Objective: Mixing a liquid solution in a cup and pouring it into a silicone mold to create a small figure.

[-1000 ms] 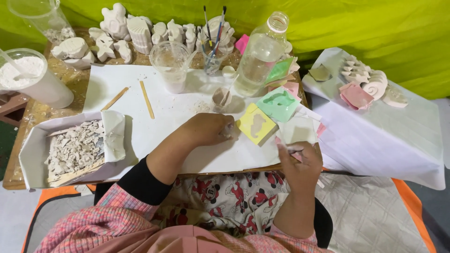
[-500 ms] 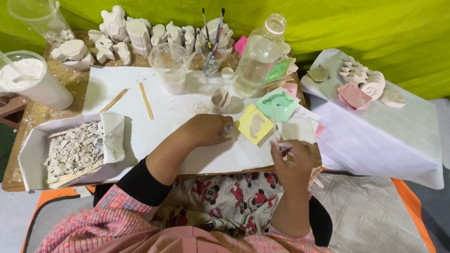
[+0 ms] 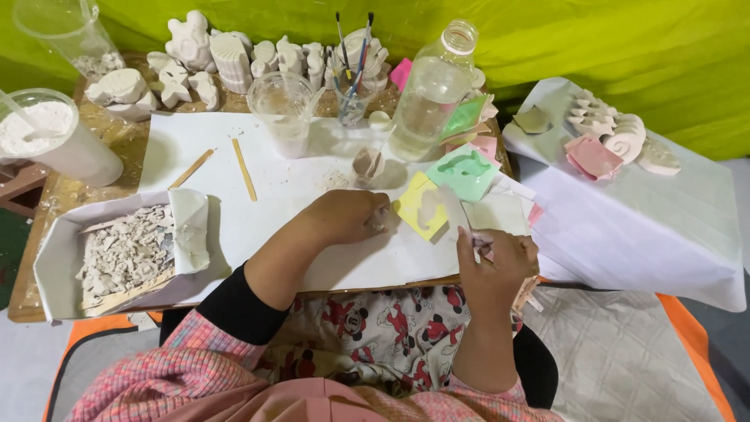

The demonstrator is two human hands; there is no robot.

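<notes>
A low wooden table [image 3: 47,258] stands against a yellow-green backdrop [image 3: 594,39], with a white sheet [image 3: 289,187] spread across its middle. Along the far edge sits a row of white plaster casts [image 3: 211,59]. Two wooden sticks [image 3: 244,168] lie on the sheet, well apart from the hands. To the right, a cloth-covered side table [image 3: 664,227] carries more casts and a pink mould [image 3: 594,156].

A clear cup [image 3: 285,109] holds a little milky liquid and a stirrer. A glass [image 3: 351,98] holds paintbrushes. A tall plastic bottle [image 3: 430,90] is partly filled with clear liquid. A tub [image 3: 51,141] at the left holds white powder, and a paper tray [image 3: 78,258] holds broken plaster chips. A jug [image 3: 66,31] stands at the far left corner.

The left hand [image 3: 348,219] rests on the sheet with fingers curled, fingertips touching the yellow mould [image 3: 418,207], which lies just beside a green mould [image 3: 465,172]. The right hand [image 3: 496,262] is closed around a thin tool at the table's near edge, beside a white mould [image 3: 496,211]; what the tool is cannot be told.
</notes>
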